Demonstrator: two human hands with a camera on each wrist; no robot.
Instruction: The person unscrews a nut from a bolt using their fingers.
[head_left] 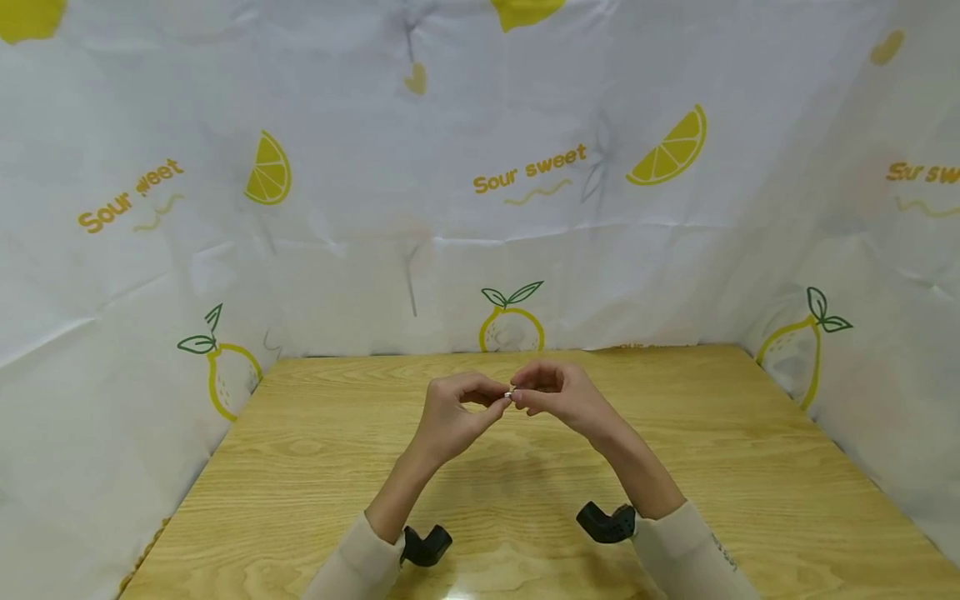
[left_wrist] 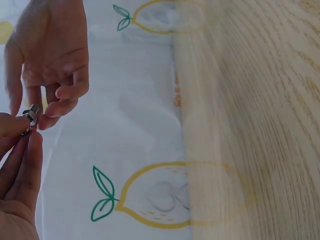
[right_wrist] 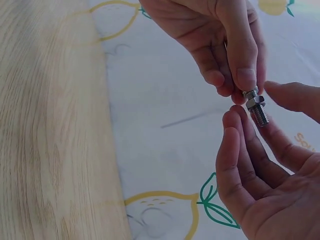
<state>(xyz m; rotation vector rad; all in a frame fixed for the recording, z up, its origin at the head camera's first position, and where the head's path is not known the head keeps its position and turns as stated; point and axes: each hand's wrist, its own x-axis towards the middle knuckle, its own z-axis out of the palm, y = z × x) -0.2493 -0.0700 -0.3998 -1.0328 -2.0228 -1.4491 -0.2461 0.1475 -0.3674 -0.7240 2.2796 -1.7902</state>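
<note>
Faces a white cloth [head_left: 375, 208] with printed yellow lemons and lettering, hung behind and on both sides of a wood-grain table [head_left: 285, 467]. Extends both forearms over the table in pale sleeves [head_left: 363, 554], with a black curved piece [head_left: 426, 546] at the left wrist and a similar one at the right. Brings the left hand [head_left: 450, 417] and the right hand [head_left: 566, 400] close above the wood, nearly fingertip to fingertip. Pinches one end of a small metal bolt [right_wrist: 256, 106] in the left hand, thumb closed against fingers. Curves the right hand loosely about the other end, thumb apart from fingers, gripping nothing; cannot tell whether touching the threaded tip [right_wrist: 261, 118]. Holds the bolt tilted, off the table, with a hexagonal section [right_wrist: 255, 101] beside the thread.
</note>
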